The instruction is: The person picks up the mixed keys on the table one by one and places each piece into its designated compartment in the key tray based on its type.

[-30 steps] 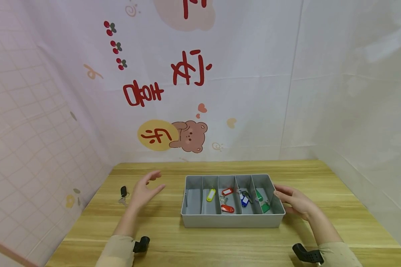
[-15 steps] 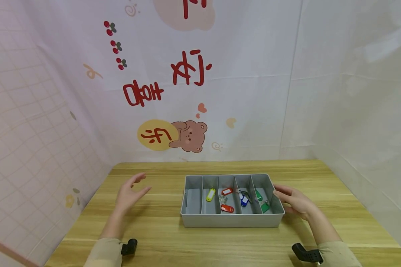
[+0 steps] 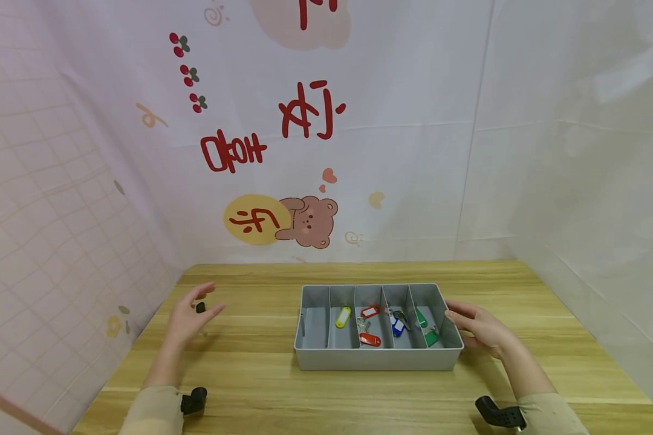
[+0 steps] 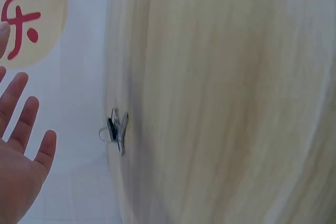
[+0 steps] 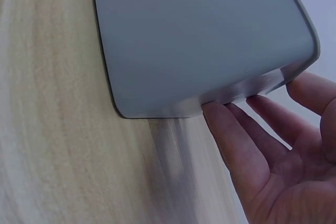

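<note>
My left hand (image 3: pixel 187 314) hovers over the left of the table, fingers spread, holding nothing. Under it lies a bunch of keys with a black fob (image 3: pixel 200 307), partly hidden by the hand; in the left wrist view the keys (image 4: pixel 118 132) show whole. My right hand (image 3: pixel 481 326) rests its fingertips on the right end wall of a grey compartment box (image 3: pixel 378 360), thumb at the rim. In the box are keys with a yellow tag (image 3: pixel 343 317), two red tags (image 3: pixel 370 339), a blue tag (image 3: pixel 398 327) and two green tags (image 3: pixel 432 337), sorted by colour.
The box stands on a wooden table (image 3: pixel 326 399), its leftmost compartment (image 3: pixel 315 326) bare. A white printed cloth (image 3: pixel 413 151) hangs behind the table and along both sides. A black camera mount sits on each wrist.
My left hand has moved left, away from the box, until it is over the keys with the black fob. The right hand and the box have stayed in place.
</note>
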A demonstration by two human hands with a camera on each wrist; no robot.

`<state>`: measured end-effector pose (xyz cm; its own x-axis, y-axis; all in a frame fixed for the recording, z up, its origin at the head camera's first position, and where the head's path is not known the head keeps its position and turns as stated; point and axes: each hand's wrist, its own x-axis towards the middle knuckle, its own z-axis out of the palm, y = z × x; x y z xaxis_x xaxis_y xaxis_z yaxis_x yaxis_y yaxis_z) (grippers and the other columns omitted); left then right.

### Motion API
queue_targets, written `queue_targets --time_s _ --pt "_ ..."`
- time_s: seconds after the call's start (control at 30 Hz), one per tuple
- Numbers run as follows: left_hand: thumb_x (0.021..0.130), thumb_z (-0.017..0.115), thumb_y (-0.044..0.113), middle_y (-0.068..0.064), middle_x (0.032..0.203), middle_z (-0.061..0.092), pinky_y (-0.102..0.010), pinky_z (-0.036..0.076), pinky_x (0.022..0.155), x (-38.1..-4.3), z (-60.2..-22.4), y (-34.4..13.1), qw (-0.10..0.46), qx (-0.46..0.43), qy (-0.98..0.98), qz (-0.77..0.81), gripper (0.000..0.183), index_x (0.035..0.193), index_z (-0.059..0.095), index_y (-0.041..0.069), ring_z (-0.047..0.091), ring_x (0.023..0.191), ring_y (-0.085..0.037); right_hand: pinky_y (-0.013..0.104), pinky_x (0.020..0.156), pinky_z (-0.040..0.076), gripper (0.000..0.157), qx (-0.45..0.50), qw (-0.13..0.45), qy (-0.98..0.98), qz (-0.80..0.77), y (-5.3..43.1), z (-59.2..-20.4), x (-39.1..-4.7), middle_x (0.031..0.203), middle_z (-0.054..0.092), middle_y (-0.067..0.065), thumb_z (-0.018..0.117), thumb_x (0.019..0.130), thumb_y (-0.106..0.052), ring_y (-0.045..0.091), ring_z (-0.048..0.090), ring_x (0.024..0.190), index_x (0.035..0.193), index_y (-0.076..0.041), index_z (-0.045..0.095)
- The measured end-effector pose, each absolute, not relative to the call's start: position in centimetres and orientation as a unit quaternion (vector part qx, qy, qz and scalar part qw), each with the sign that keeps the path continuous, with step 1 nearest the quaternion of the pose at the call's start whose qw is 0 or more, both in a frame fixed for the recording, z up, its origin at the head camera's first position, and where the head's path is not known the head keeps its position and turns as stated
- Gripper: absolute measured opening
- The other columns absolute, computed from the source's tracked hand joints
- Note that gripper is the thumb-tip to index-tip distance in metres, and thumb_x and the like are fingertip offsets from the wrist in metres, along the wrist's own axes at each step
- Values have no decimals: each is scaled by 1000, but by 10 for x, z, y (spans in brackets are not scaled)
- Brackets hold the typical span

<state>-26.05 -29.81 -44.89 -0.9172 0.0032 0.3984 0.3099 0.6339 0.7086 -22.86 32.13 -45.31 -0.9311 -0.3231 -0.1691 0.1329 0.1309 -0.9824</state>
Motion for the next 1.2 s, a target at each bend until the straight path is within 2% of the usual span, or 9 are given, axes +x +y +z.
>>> queue_targets --time_s 0.37,0.5,0.63,0.8,1.0,1.2 --pt "90 75 29 -23 140 50 -62 30 102 -260 -453 -315 140 -57 -885 -441 64 142 49 1 41 125 -41 41 91 52 69 -62 176 733 -655 321 -452 -228 152 27 34 50 106 -23 18 54 118 153 11 12" --pt "90 76 27 -23 142 49 -63 29 103 -259 -455 -321 128 -44 -879 -457 65 144 48 2 40 127 -40 41 91 52 69 -66 177 730 -657 321 -452 -228 151 30 33 50 106 -22 16 55 116 152 12 12" --pt "91 75 25 -23 143 48 -59 35 100 -259 -456 -327 116 -27 -879 -461 65 145 48 2 40 127 -38 41 91 52 69 -69 176 728 -659 321 -452 -228 149 33 31 50 106 -22 15 55 115 152 12 12" --pt "90 75 32 -21 145 48 -52 42 93 -259 -459 -332 98 -3 -884 -456 68 145 48 3 41 128 -37 41 91 52 69 -69 174 728 -659 321 -452 -228 149 34 31 50 106 -21 15 56 114 152 12 12" --pt "91 74 32 -22 148 44 -58 38 97 -257 -462 -337 68 11 -883 -464 72 149 43 3 37 130 -40 40 91 52 69 -63 169 734 -655 321 -452 -227 150 29 33 51 105 -22 17 55 116 152 12 14" --pt "91 74 32 -27 145 44 -59 38 99 -257 -466 -340 60 20 -893 -446 72 147 43 0 40 126 -43 40 91 52 70 -56 167 736 -654 320 -452 -228 151 27 34 52 105 -23 19 54 118 152 12 15"
